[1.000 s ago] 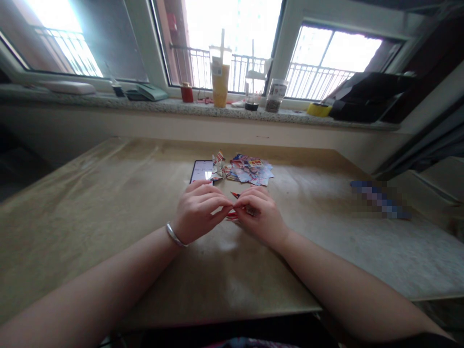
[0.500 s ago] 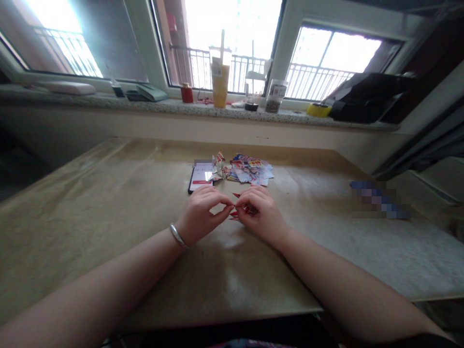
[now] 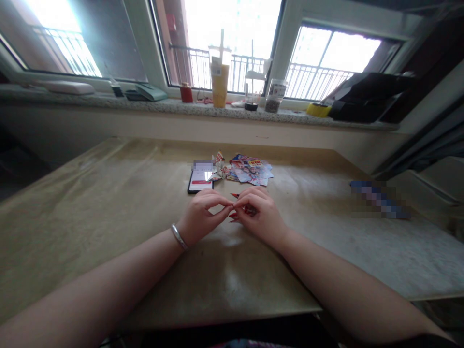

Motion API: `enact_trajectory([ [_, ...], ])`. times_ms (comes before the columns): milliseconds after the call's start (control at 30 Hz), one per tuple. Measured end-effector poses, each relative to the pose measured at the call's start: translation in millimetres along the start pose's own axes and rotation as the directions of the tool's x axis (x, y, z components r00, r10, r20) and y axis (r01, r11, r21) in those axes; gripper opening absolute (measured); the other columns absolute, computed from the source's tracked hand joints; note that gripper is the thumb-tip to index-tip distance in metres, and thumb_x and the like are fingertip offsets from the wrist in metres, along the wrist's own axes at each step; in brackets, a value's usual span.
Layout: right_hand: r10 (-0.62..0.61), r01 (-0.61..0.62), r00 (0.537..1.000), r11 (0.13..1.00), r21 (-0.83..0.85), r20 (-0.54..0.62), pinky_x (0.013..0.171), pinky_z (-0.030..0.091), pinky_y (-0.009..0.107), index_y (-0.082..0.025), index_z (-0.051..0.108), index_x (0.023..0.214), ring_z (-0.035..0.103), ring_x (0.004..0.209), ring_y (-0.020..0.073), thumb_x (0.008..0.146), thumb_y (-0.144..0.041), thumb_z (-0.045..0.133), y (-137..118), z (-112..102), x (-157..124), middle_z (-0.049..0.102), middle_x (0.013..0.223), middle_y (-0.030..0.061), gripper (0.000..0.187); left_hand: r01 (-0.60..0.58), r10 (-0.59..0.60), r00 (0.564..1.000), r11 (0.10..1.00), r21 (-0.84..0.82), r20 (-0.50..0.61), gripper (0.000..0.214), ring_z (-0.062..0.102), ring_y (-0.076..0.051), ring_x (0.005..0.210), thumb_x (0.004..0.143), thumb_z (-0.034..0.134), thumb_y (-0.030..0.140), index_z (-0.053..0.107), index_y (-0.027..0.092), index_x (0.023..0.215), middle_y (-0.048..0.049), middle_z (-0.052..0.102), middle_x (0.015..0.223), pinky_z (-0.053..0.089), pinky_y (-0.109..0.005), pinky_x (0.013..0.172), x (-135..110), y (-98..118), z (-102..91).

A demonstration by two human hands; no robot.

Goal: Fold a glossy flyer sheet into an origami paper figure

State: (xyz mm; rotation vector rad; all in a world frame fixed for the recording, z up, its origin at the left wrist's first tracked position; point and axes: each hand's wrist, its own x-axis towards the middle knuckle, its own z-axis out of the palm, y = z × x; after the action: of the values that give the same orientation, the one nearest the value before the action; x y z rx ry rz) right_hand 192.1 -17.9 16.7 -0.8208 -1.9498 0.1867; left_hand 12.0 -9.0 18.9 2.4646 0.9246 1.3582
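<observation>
My right hand (image 3: 261,212) is closed around a small red folded paper (image 3: 234,217) with pointed tips. Its thumb and forefinger pinch together at the paper's left side. Meeting them there, the thumb and forefinger of my left hand (image 3: 203,212) are pressed together in a pinch on the same paper; the exact spot is too small to make out. Much of the folded paper is hidden by my right fingers. Just beyond my hands lie a phone (image 3: 197,185) with a lit screen, a white-and-red folded paper shape (image 3: 219,169) and a pile of printed paper sheets (image 3: 253,170).
A blurred blue item (image 3: 377,199) lies on the right of the table (image 3: 108,208). Along the windowsill (image 3: 166,107) behind stand a tall yellow drink cup (image 3: 219,84), a red jar (image 3: 186,94), a clear container (image 3: 276,95) and yellow tape (image 3: 318,109).
My left fingers have flattened slightly, narrowing the gap inside the pinch. Both hands stay in nearly the same place on the folded paper.
</observation>
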Motion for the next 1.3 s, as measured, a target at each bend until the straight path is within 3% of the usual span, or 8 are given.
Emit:
enact_trajectory([
  [467, 0.050, -0.052, 0.998, 0.998, -0.035, -0.038, 0.073, 0.047, 0.034, -0.023, 0.061, 0.071, 0.058, 0.076, 0.0173, 0.078, -0.022, 0.065, -2.8, -0.6, 1.3, 0.064, 0.070, 0.0012, 0.008, 0.188, -0.186, 0.982, 0.966, -0.176, 0.026, 0.007, 0.065, -0.015, 0.071, 0.077, 0.061, 0.019, 0.068, 0.016, 0.077, -0.0036, 0.070, 0.076, 0.053, -0.026, 0.067, -0.6, 0.4, 2.0],
  [700, 0.037, -0.038, 0.997, 0.999, -0.019, -0.068, 0.072, 0.046, 0.033, -0.023, 0.059, 0.069, 0.059, 0.072, 0.0166, 0.078, -0.019, 0.065, -2.0, -0.8, 2.0, 0.066, 0.070, 0.0007, 0.011, 0.274, -0.252, 0.961, 0.912, -0.306, 0.111, 0.016, 0.068, -0.016, 0.075, 0.080, 0.063, 0.031, 0.068, 0.017, 0.087, -0.0046, 0.072, 0.086, 0.056, -0.025, 0.066, -0.1, -1.9, 5.1],
  [833, 0.046, -0.048, 0.997, 0.999, -0.019, -0.063, 0.073, 0.045, 0.034, -0.023, 0.060, 0.070, 0.059, 0.072, 0.0162, 0.079, -0.022, 0.066, -2.0, -0.8, 2.4, 0.067, 0.071, 0.0002, 0.011, 0.237, -0.222, 0.971, 0.927, -0.290, 0.083, 0.017, 0.068, -0.016, 0.076, 0.082, 0.062, 0.032, 0.068, 0.017, 0.084, -0.0050, 0.072, 0.083, 0.056, -0.026, 0.070, -1.3, -4.2, 5.7],
  [1167, 0.046, -0.046, 0.998, 0.999, 0.003, -0.035, 0.073, 0.044, 0.033, -0.023, 0.063, 0.071, 0.058, 0.073, 0.0165, 0.079, -0.024, 0.066, -2.6, -1.0, 1.8, 0.067, 0.070, -0.0002, 0.008, 0.020, -0.021, 1.000, 0.997, -0.068, -0.011, 0.012, 0.063, -0.016, 0.073, 0.083, 0.060, 0.025, 0.066, 0.017, 0.078, -0.0043, 0.069, 0.076, 0.051, -0.029, 0.071, 0.4, 3.1, -2.0],
  [1300, 0.063, -0.062, 0.998, 0.998, 0.013, -0.028, 0.073, 0.045, 0.033, -0.023, 0.063, 0.071, 0.058, 0.073, 0.0167, 0.079, -0.024, 0.066, -4.0, -0.5, 2.1, 0.067, 0.071, 0.0001, 0.008, 0.090, -0.092, 0.996, 0.987, -0.136, -0.007, 0.015, 0.062, -0.014, 0.073, 0.087, 0.053, 0.026, 0.062, 0.017, 0.080, -0.0042, 0.067, 0.077, 0.051, -0.027, 0.069, 0.3, 2.9, -2.4],
])
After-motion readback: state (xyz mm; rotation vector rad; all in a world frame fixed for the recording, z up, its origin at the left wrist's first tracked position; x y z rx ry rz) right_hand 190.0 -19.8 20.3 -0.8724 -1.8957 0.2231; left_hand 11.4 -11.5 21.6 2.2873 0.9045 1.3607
